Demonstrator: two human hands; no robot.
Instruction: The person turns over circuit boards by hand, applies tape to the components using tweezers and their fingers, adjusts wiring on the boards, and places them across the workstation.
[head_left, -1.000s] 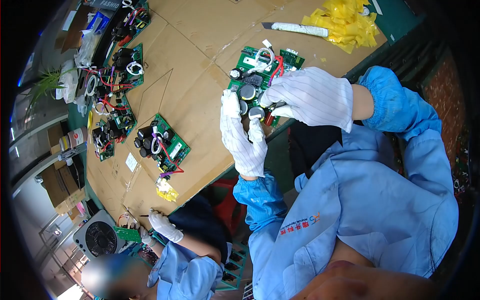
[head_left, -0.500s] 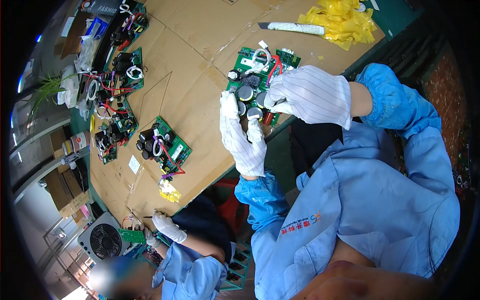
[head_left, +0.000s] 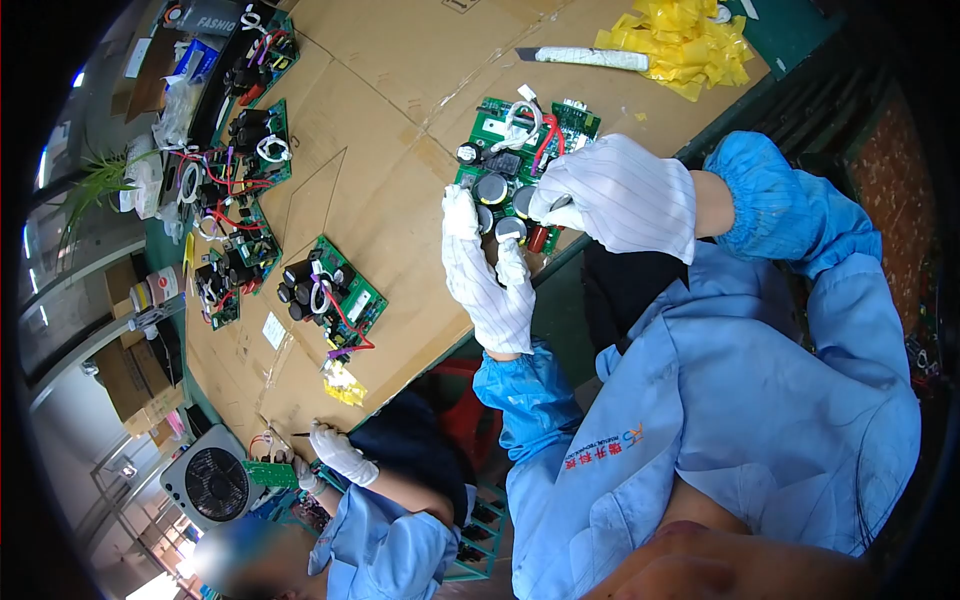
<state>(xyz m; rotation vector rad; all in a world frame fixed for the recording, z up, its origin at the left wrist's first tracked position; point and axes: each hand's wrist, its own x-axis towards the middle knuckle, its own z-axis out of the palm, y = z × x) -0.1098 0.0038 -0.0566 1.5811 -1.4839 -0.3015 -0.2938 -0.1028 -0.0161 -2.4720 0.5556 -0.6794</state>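
Note:
A green circuit board (head_left: 490, 132) with round black capacitors, red and white wires lies at the table's near edge. My left hand (head_left: 490, 285), in a white striped glove, grips its lower left side. The fingers lie along the board's edge and the thumb is at a capacitor (head_left: 510, 229). Over the board's right side is my gloved right hand (head_left: 622, 195), its fingertips pressed together beside the capacitors. What those fingertips hold, if anything, is hidden.
Yellow tape strips (head_left: 685, 45) and a white-wrapped blade (head_left: 585, 57) lie beyond the board. Another circuit board (head_left: 335, 292) sits to the left, with several more along the far edge. A co-worker's gloved hand (head_left: 342, 453) is near a green board (head_left: 270, 474) and a fan (head_left: 217, 484).
The view has shifted slightly. My right hand has moved a little toward me, while my left hand keeps its grip on the board.

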